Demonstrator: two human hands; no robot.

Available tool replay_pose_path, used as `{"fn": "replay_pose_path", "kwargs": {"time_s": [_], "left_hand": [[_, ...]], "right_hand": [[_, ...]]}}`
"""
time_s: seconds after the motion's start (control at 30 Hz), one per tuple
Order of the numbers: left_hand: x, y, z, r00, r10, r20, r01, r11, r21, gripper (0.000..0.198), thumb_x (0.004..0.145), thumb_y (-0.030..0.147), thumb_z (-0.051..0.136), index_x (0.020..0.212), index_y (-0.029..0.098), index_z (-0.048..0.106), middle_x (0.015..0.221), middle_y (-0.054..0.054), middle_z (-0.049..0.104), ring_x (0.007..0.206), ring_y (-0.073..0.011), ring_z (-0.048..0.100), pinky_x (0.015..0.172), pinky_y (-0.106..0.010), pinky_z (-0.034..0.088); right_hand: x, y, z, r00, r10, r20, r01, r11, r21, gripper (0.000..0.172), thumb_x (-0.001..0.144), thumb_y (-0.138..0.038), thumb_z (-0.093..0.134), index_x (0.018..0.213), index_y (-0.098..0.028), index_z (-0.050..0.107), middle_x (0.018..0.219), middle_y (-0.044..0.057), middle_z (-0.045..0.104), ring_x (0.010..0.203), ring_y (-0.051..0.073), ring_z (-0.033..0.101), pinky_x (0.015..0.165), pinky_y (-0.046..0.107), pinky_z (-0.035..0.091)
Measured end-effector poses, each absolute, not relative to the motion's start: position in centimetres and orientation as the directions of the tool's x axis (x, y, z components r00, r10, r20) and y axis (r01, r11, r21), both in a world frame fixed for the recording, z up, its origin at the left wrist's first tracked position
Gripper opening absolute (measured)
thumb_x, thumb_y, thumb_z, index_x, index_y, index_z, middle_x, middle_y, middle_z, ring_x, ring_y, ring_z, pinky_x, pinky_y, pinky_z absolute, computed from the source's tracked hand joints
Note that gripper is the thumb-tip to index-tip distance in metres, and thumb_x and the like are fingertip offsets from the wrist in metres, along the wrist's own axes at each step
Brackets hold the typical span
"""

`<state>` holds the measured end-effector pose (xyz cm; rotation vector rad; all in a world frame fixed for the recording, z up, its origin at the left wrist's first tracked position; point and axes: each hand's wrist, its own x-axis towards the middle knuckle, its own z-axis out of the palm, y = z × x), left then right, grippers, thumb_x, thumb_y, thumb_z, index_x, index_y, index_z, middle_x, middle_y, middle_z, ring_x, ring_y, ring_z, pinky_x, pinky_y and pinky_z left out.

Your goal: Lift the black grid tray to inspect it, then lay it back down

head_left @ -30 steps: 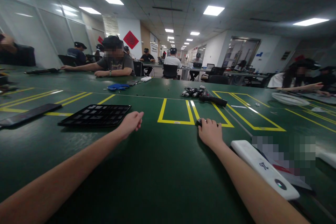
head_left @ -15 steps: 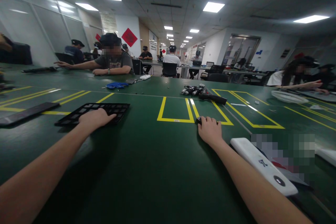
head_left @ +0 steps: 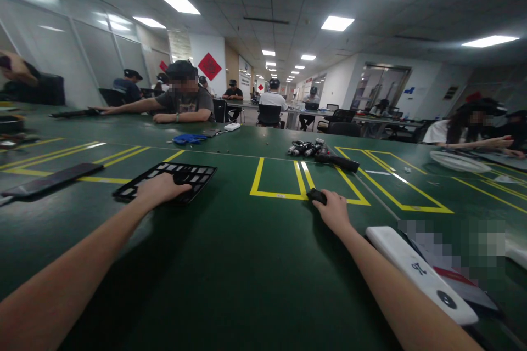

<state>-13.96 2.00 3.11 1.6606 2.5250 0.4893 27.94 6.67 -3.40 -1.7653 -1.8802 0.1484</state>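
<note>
Left hand (head_left: pixel 161 188) is lying palm down on the near edge of a black grid tray (head_left: pixel 201 174), fingers loose and flat on top, not gripping it. The tray sits on the green table (head_left: pixel 247 269) straight out from that hand, a bit skewed to the yellow tape lines.

Right hand (head_left: pixel 336 211) is curled with its fingertips on a small black part (head_left: pixel 317 196), which pokes out just beyond the fingers, right by the corner of a yellow taped box (head_left: pixel 257 181). Can't tell whether it's actually pinched or just touched.

My read on the tray: thin moulded plastic, so light and a bit flexy, and probably slidey on that smooth table. The open cells look like the weak bit, so I'd grab it by the outer rim. The little part looks hard and light, a fingertip pinch job.

A white device (head_left: pixel 411 263) lies just beside the right forearm, and a black tool (head_left: pixel 335 161) is further out past the right hand.
</note>
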Motion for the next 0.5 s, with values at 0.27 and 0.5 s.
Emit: {"fn": "replay_pose_path", "kwargs": {"time_s": [0.27, 0.5], "left_hand": [[-3.1, -0.1, 1.5, -0.09, 0.961, 0.26, 0.78, -0.094, 0.618, 0.045, 0.062, 0.047, 0.056, 0.092, 0.015, 0.05, 0.057, 0.005, 0.043, 0.054, -0.0128, 0.044, 0.051, -0.023, 0.031], [2.2, -3.3, -0.4, 0.165, 0.927, 0.338, 0.512, -0.373, 0.774, 0.047, 0.061, 0.045, 0.062, 0.093, 0.016, 0.042, 0.059, 0.008, 0.03, 0.051, -0.0076, 0.03, 0.046, -0.02, 0.024]], "right_hand": [[21.4, 1.3, -2.9, -0.293, 0.925, 0.242, 0.309, 0.332, -0.891, 0.048, 0.07, -0.029, 0.059, 0.116, -0.024, 0.049, 0.116, 0.004, 0.052, 0.108, 0.021, 0.046, 0.095, 0.039, 0.034], [21.2, 0.3, -3.8, -0.442, 0.815, 0.374, 0.085, 0.453, -0.887, 0.043, 0.068, -0.028, 0.064, 0.11, -0.024, 0.054, 0.112, 0.004, 0.055, 0.109, 0.021, 0.046, 0.097, 0.04, 0.033]]}}
